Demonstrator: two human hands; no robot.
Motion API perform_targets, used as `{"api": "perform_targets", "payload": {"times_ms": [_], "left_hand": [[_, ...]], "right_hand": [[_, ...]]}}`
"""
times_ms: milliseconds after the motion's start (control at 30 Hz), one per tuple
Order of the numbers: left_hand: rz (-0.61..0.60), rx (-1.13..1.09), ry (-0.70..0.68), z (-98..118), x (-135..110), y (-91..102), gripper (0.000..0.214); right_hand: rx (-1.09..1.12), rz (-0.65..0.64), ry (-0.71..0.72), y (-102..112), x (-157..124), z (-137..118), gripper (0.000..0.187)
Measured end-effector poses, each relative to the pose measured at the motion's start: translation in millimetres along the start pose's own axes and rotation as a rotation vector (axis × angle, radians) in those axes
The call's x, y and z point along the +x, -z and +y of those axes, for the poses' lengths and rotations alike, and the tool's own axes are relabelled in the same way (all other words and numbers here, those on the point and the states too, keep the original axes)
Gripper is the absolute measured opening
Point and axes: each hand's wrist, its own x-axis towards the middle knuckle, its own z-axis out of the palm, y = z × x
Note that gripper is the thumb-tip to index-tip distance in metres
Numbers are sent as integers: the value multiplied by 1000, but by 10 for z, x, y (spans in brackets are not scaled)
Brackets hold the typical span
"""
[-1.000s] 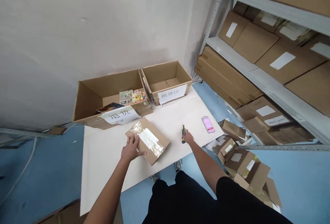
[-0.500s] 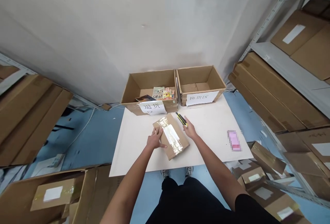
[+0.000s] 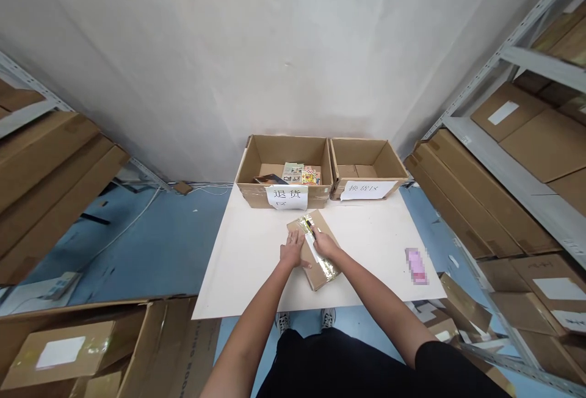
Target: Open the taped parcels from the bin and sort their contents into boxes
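A taped cardboard box (image 3: 315, 273) with a white label lies at an angle on the white table (image 3: 249, 264). My left hand (image 3: 293, 250) rests on the box's left side, its fingers stretched out over the top. In my right hand (image 3: 324, 243) is a utility knife (image 3: 310, 226), held over the far part of the box at the shiny tape. Whether the blade touches the tape I cannot make out.
Behind the box stand an open carton (image 3: 249, 193) with books in it and a second open carton (image 3: 337, 189), both with paper signs. A blurred pink item (image 3: 416, 265) lies at the table's right. Shelves with cartons (image 3: 485, 202) flank both sides.
My right hand has brought the knife from beside the box to over its taped top. My left hand stays on the box. The view has shifted a little.
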Motion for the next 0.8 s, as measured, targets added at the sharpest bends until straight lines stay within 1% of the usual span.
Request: {"api": "perform_targets", "payload": {"times_ms": [167, 333, 433, 533, 667, 733, 800], "left_hand": [[18, 3, -28, -8, 20, -29, 145], [54, 11, -56, -34, 35, -69, 143], [74, 49, -74, -46, 32, -65, 144], [73, 80, -85, -47, 23, -41, 143], [81, 113, -96, -48, 22, -19, 141], [97, 127, -110, -55, 27, -16, 139], [110, 133, -123, -67, 33, -14, 136]], "right_hand": [[-37, -55, -113, 97, -148, -108, 72], [-33, -125, -158, 212, -265, -163, 71], [-51, -173, -220, 206, -442, -158, 69], [-33, -236, -303, 140, -784, -106, 69], [47, -249, -393, 80, -1387, -10, 67], [71, -267, -432, 110, -1636, 20, 67], [102, -301, -467, 185, -1814, 44, 68]]}}
